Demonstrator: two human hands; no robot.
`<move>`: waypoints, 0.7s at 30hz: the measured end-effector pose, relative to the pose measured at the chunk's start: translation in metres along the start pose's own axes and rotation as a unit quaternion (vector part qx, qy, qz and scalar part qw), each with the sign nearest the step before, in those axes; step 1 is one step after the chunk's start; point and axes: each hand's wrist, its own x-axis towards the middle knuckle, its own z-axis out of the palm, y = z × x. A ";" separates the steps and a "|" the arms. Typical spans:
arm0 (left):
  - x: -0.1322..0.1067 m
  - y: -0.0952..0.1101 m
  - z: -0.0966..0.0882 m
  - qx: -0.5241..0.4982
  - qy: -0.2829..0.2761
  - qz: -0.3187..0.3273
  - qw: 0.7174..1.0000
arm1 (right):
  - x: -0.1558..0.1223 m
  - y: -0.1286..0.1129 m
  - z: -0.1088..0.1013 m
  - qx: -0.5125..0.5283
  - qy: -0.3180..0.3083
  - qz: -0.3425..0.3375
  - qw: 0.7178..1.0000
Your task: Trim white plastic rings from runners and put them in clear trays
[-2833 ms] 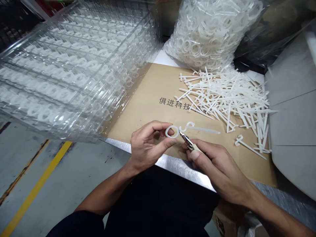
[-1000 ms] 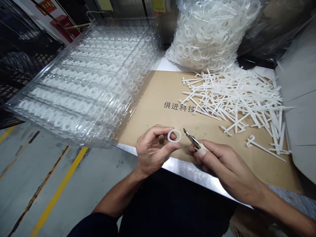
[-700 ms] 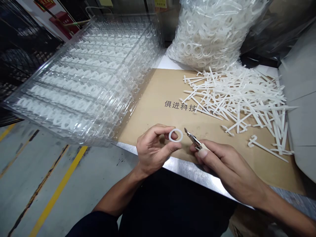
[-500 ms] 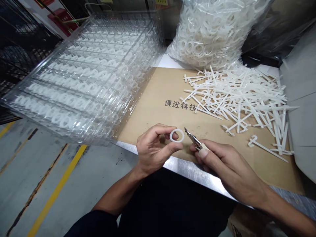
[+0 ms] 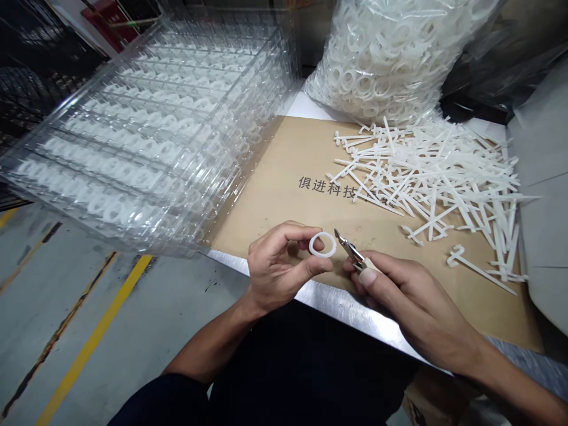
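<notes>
Between the thumb and fingers of my left hand [image 5: 284, 260] is a white plastic ring [image 5: 333, 246], held upright with its opening facing me. My right hand [image 5: 399, 290] is wrapped round a pair of nippers [image 5: 354, 251] with metal jaws and pale handles. The jaw tips point up and left, a little to the right of the ring and apart from it. Both hands are over the front edge of a cardboard sheet [image 5: 275, 195]. Farther right on the cardboard lies a loose heap of white plastic sprues [image 5: 426, 171], with one sprue [image 5: 481, 269] apart from it.
Stacked clear plastic trays [image 5: 133, 136] holding rows of white rings stand at the left, overhanging the table edge. A clear bag [image 5: 381, 65] full of white rings stands at the back. A pale grey panel [image 5: 544, 177] borders the right side. The table's metal edge [image 5: 346, 307] runs in front.
My view has shifted slightly. The ring and the nippers have moved very little, and both hands keep the same hold.
</notes>
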 end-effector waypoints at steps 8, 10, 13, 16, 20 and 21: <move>0.002 0.000 0.001 -0.004 -0.001 0.016 1.000 | -0.001 -0.001 0.000 0.005 0.001 0.003 1.000; 0.002 0.000 0.000 -0.002 -0.002 0.016 1.000 | -0.001 -0.001 0.000 0.011 -0.001 0.006 1.000; 0.001 0.000 0.000 0.002 -0.003 0.007 1.000 | -0.001 -0.001 0.000 0.016 -0.004 0.012 1.000; -0.001 -0.001 0.000 0.003 -0.002 0.005 1.000 | -0.002 -0.001 0.000 0.016 -0.003 0.011 1.000; -0.002 -0.002 0.000 0.011 -0.004 0.010 1.000 | -0.001 0.000 -0.001 0.017 0.000 0.004 1.000; -0.002 -0.002 0.000 0.014 -0.005 0.010 1.000 | -0.001 0.000 0.000 0.016 0.000 0.003 1.000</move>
